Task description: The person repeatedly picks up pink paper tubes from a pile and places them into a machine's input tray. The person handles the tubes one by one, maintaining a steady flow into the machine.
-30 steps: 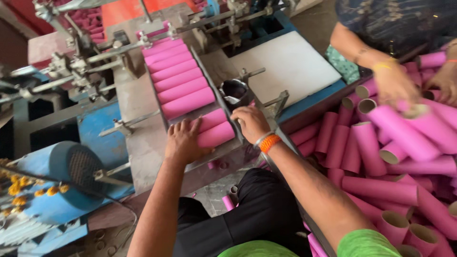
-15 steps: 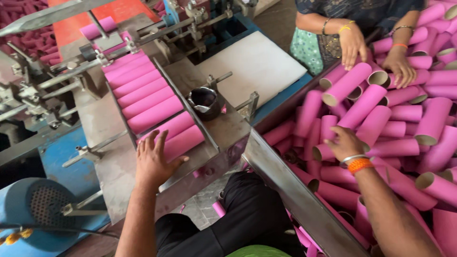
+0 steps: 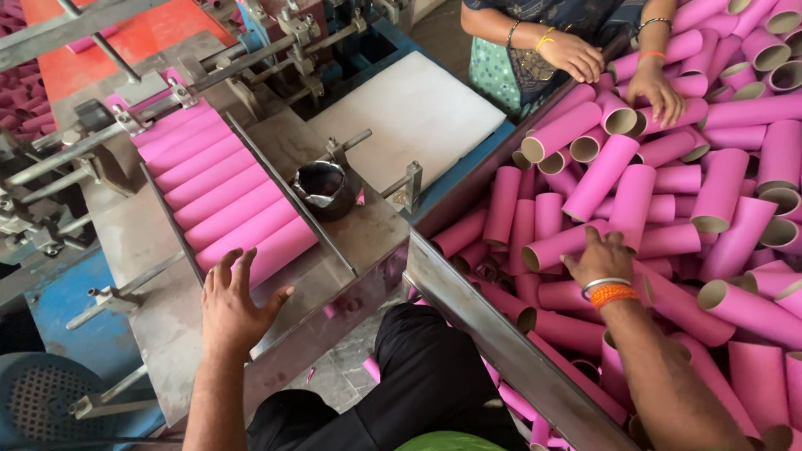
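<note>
The left hand (image 3: 232, 302) rests open, fingers spread, touching the nearest pink tube (image 3: 266, 249) on the feed tray (image 3: 180, 230); the tube's long axis runs lower-left to upper-right. The right hand (image 3: 603, 259) lies palm-down on loose tubes in the bin (image 3: 501, 338), gripping nothing visible.

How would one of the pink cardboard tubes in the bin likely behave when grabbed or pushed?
The pink tubes are hollow with thin walls, so probably light and crushable. Being round, they would likely roll. The right hand rests on a loose, criss-crossed heap, so neighbours may shift.
</note>
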